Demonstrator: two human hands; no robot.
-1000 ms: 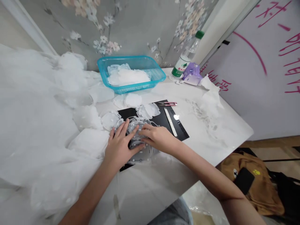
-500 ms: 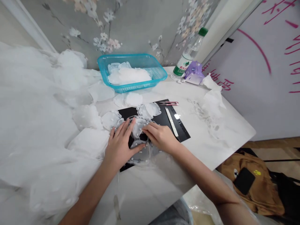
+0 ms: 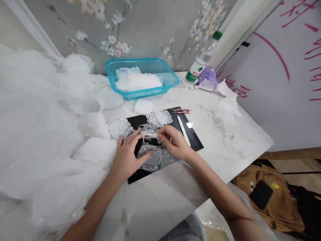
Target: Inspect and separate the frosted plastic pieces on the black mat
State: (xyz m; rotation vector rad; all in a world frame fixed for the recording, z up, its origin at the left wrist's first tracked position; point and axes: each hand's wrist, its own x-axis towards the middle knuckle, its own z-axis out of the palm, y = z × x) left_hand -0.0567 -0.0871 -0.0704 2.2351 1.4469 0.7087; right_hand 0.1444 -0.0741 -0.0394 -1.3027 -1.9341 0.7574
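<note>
Several translucent plastic pieces (image 3: 152,160) lie on a black board (image 3: 197,139) on the white marbled table. My left hand (image 3: 129,150) rests over the board's left part with its fingers spread, its fingertips at the left edge of a clear piece. My right hand (image 3: 174,142) pinches a translucent piece (image 3: 150,134) that is lifted and tilted over the board. Behind my hands, a stack of translucent pieces (image 3: 159,118) sits on the board, beside pink-handled snips (image 3: 180,110) and a white stick (image 3: 184,130).
White translucent pieces (image 3: 45,134) pile up across the left side. At the back stand a teal basket (image 3: 141,95) holding white pieces and a bottle (image 3: 198,67) near a purple packet (image 3: 208,77). Crumpled tissue (image 3: 228,103) and scraps lie on the right. A brown bag (image 3: 278,201) is below.
My right hand has risen slightly, and the piece at its fingertips has gone from lying flat to tilted up. My left hand has stayed nearly in place, its thumb a little further left.
</note>
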